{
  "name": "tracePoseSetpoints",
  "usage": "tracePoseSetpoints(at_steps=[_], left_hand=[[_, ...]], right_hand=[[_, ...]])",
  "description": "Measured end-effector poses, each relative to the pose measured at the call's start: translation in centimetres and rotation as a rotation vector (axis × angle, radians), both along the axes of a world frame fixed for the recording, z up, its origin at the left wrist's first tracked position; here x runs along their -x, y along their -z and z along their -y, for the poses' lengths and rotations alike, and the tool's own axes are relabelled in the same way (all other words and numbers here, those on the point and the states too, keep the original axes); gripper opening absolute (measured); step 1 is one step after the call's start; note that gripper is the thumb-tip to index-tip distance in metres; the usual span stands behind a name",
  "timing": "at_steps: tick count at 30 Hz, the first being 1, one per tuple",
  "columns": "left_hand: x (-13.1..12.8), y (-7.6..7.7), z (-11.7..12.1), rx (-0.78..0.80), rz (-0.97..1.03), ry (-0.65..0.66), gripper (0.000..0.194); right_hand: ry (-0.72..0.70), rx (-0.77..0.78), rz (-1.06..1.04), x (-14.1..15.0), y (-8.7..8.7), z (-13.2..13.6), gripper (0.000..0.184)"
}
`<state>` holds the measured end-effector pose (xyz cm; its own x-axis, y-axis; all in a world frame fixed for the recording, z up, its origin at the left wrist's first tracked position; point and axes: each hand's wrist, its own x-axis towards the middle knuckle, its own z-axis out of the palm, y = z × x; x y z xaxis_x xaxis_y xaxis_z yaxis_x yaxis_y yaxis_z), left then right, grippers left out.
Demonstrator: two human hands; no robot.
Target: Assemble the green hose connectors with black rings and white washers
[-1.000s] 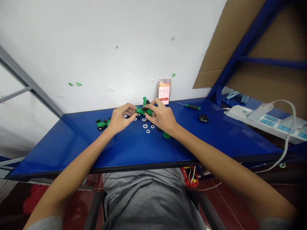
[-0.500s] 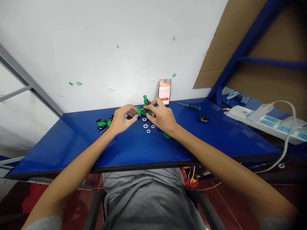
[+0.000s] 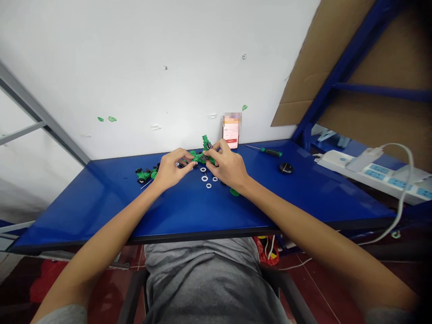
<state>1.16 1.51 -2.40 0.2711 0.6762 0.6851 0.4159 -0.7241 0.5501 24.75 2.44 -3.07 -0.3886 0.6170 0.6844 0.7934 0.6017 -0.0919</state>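
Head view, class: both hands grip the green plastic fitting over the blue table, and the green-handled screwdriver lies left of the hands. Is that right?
No: the green-handled screwdriver lies right of the hands, not left, as the head view shows. The left hand and right hand do grip the green plastic fitting over the blue table.

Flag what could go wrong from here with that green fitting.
Two likely risks. The green plastic fitting is pinched between the left hand and right hand, with small black parts on it; one could slip free if the grip loosens. Loose white washers lie just below the hands on the glossy blue tabletop, so a dropped part or shifting wrist might scatter them.
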Motion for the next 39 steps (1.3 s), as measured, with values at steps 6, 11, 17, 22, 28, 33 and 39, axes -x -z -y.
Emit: tracePoseSetpoints(at_steps=[6, 11, 17, 22, 28, 33, 39], left_hand=[[0.3, -0.4, 0.0, -0.140, -0.065, -0.001, 0.022], [0.5, -0.6, 0.0, -0.073, -0.109, 0.011, 0.021], [0.4, -0.2, -0.1, -0.051, -0.190, -0.006, 0.043], [0.5, -0.2, 0.2, -0.057, -0.318, -0.017, 0.028], [1.9, -1.5, -0.3, 0.063, -0.414, -0.001, 0.022], [3.6, -2.3, -1.0, 0.189, -0.486, 0.129, 0.023], [3.9, -2.5, -0.9, 0.268, -0.670, 0.254, 0.026]], right_hand=[[0.000, -0.019, 0.006, 0.0, 0.0, 0.0, 0.023], [0.000, -0.030, 0.002, 0.0, 0.0, 0.0, 0.021], [-0.025, -0.016, 0.031, 0.3, 0.1, 0.4, 0.021], [-0.088, 0.044, 0.067, 0.9, 0.5, 0.8, 0.023], [-0.264, 0.192, -0.024, 0.4, 0.1, 0.5, 0.033], [-0.344, 0.286, -0.187, -0.6, -0.6, -0.5, 0.029], [-0.246, 0.321, -0.185, -1.3, -0.2, -2.3, 0.018]])
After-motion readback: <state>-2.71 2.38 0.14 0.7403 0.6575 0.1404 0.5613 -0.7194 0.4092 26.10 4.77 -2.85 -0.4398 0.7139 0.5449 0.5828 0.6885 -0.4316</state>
